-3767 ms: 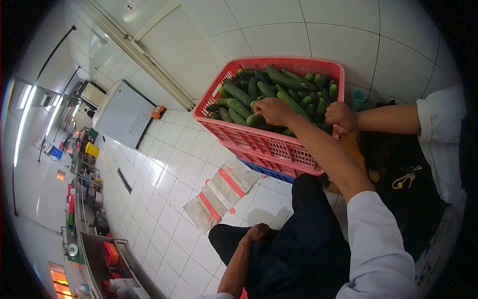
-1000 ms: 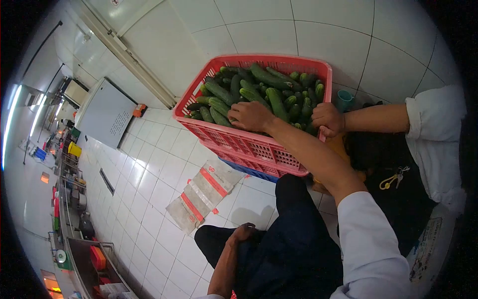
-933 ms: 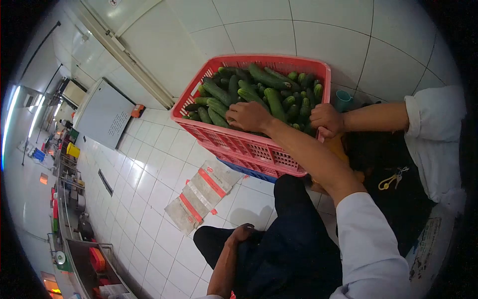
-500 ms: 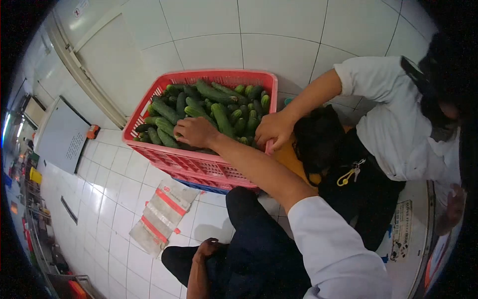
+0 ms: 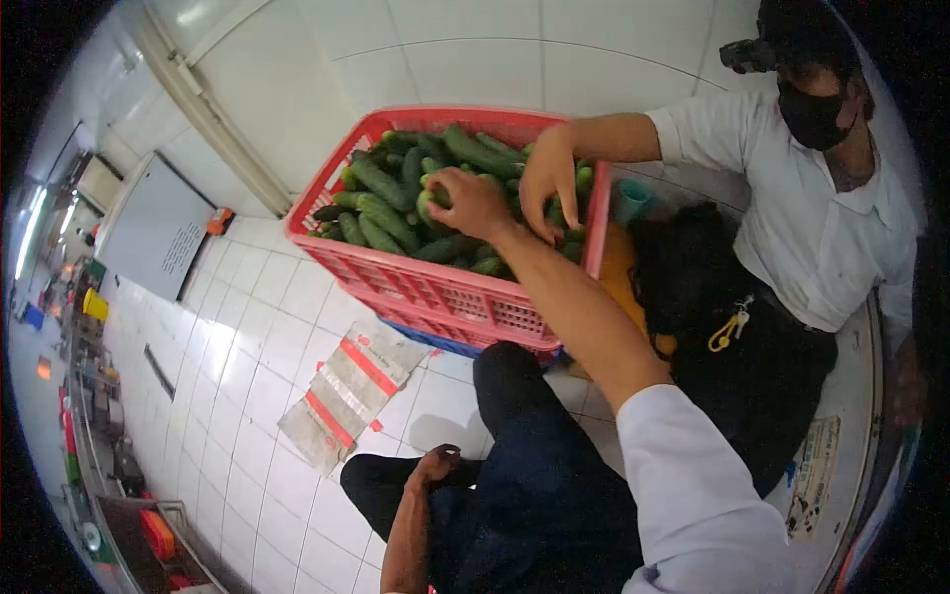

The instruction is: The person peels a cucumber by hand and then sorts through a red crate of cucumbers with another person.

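My right hand (image 5: 467, 205) is over the pink-red plastic crate (image 5: 435, 287), its fingers closed around a cucumber (image 5: 427, 206) whose pale green end shows. More green cucumbers (image 5: 380, 183) fill the crate around it, some dark and some lighter. My left hand (image 5: 435, 463) rests low by my knee, well apart from the crate. Its fingers are loosely bent, and nothing shows in them. At the crate's right end, a co-worker's hand (image 5: 547, 188) reaches down with its fingers among the cucumbers.
The co-worker (image 5: 831, 218) sits at the right, keys (image 5: 732, 325) at the waist. A teal cup (image 5: 631, 200) stands beside the crate. Under the crate is a blue one (image 5: 426, 339). A flattened sack with red stripes (image 5: 351, 396) lies on the tiled floor. A whiteboard (image 5: 158, 233) leans left.
My right hand has moved from the crate's near side farther in and lifted, now with a cucumber. The co-worker's hand has gone from the crate's corner into the cucumbers. My view has shifted.
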A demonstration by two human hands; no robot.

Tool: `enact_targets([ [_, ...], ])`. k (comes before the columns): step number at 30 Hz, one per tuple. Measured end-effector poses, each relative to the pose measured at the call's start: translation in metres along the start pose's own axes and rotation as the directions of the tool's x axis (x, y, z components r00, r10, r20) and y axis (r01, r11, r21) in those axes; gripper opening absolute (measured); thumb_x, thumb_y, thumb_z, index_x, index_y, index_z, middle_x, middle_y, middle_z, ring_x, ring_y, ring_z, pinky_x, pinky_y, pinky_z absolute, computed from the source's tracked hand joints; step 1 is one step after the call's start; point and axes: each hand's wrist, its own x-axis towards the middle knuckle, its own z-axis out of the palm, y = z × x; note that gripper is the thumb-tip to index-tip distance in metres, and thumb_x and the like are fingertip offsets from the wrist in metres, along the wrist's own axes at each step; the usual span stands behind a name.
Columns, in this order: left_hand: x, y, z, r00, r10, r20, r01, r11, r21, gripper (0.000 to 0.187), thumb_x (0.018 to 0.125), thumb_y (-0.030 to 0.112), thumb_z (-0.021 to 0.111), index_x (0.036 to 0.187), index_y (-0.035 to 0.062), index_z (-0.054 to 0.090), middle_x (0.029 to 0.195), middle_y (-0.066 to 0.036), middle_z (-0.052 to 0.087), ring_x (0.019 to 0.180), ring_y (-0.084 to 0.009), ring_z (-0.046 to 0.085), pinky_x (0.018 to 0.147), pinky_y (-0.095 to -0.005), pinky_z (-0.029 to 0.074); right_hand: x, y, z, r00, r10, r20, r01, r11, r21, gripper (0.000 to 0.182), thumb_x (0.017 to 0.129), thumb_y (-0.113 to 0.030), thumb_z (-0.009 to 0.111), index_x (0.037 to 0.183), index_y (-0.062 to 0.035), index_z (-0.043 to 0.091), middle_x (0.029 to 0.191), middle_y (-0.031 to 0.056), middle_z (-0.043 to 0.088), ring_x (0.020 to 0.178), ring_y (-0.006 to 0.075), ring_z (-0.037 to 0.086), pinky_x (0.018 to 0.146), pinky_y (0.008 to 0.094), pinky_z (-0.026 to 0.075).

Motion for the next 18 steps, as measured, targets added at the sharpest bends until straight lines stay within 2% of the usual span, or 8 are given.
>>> enact_targets([
  [3,0.006,-0.022,-0.002,0.974,0.228,0.012,-0.222,0.933,0.282,0.033,0.095,0.017,0.053,0.124,0.0002,0.055,0.094,-0.016,0.070,0.085,-0.0201,0.066,0.077,-0.0298,0.052,-0.002,-0.001,0.002,0.998,0.036,0.045,-0.038,0.998,0.044,0.032,0.081,-0.030,0.069,0.102,-0.0086,0.058,0.099,0.0106,0.065,0.092,0.0303,0.065,0.075,0.0432,0.052],
  [4,0.009,-0.030,-0.002,0.985,0.170,0.028,-0.172,0.965,0.199,0.035,0.095,0.022,0.052,0.123,0.0011,0.057,0.092,-0.016,0.071,0.086,-0.0219,0.068,0.077,-0.0307,0.052,-0.002,-0.006,-0.002,0.994,0.083,0.075,-0.084,0.996,0.019,0.033,0.081,-0.029,0.070,0.104,-0.0083,0.057,0.100,0.0106,0.065,0.093,0.0301,0.065,0.076,0.0429,0.052],
  [5,0.012,-0.037,-0.004,0.993,0.113,0.036,-0.118,0.980,0.163,0.035,0.093,0.017,0.054,0.125,0.0010,0.056,0.098,-0.015,0.070,0.089,-0.0215,0.067,0.078,-0.0311,0.052,-0.001,-0.011,-0.006,0.986,0.130,0.103,-0.130,0.991,-0.012,0.034,0.081,-0.028,0.070,0.105,-0.0080,0.057,0.100,0.0107,0.065,0.093,0.0299,0.065,0.076,0.0426,0.052],
  [7,0.016,-0.033,-0.006,0.998,0.007,0.063,-0.013,0.995,0.095,0.038,0.090,0.008,0.059,0.127,0.0007,0.053,0.108,-0.012,0.068,0.095,-0.0208,0.065,0.081,-0.0321,0.052,-0.001,-0.011,-0.007,0.988,0.111,0.110,-0.111,0.994,-0.003,0.035,0.081,-0.028,0.070,0.107,-0.0096,0.055,0.101,0.0098,0.065,0.093,0.0296,0.065,0.077,0.0428,0.051],
  [8,0.014,-0.029,-0.004,0.998,-0.040,0.041,0.040,0.999,-0.005,0.036,0.093,0.012,0.058,0.127,0.0012,0.054,0.108,-0.013,0.068,0.092,-0.0217,0.065,0.080,-0.0327,0.052,0.000,-0.008,-0.004,0.991,0.093,0.095,-0.092,0.996,-0.013,0.035,0.081,-0.029,0.069,0.107,-0.0100,0.056,0.102,0.0094,0.065,0.093,0.0295,0.065,0.077,0.0428,0.051],
  [11,0.011,-0.018,0.000,0.999,0.031,-0.012,-0.027,0.964,0.265,0.035,0.095,0.017,0.056,0.126,0.0021,0.055,0.103,-0.013,0.070,0.089,-0.0217,0.066,0.078,-0.0324,0.052,0.000,-0.003,-0.001,0.995,0.055,0.087,-0.048,0.996,-0.080,0.033,0.082,-0.031,0.068,0.106,-0.0113,0.056,0.102,0.0079,0.065,0.093,0.0292,0.065,0.077,0.0430,0.051],
  [15,0.008,-0.015,-0.003,0.999,-0.035,-0.007,0.036,0.980,0.197,0.033,0.094,0.019,0.054,0.123,0.0043,0.059,0.102,-0.013,0.069,0.090,-0.0231,0.066,0.080,-0.0331,0.051,-0.002,-0.003,0.000,0.999,0.033,0.037,-0.032,0.999,-0.038,0.028,0.081,-0.027,0.069,0.101,-0.0126,0.057,0.098,0.0055,0.065,0.078,0.0260,0.065,0.070,0.0422,0.051],
  [18,0.000,-0.003,-0.001,0.999,0.053,0.003,-0.052,0.947,0.316,0.031,0.091,0.018,0.053,0.117,0.0062,0.063,0.108,-0.014,0.068,0.094,-0.0262,0.067,0.087,-0.0338,0.051,-0.002,-0.009,-0.005,0.983,0.132,0.126,-0.129,0.991,-0.032,0.030,0.082,-0.032,0.067,0.103,-0.0128,0.058,0.103,0.0057,0.065,0.093,0.0292,0.065,0.076,0.0434,0.051],
])
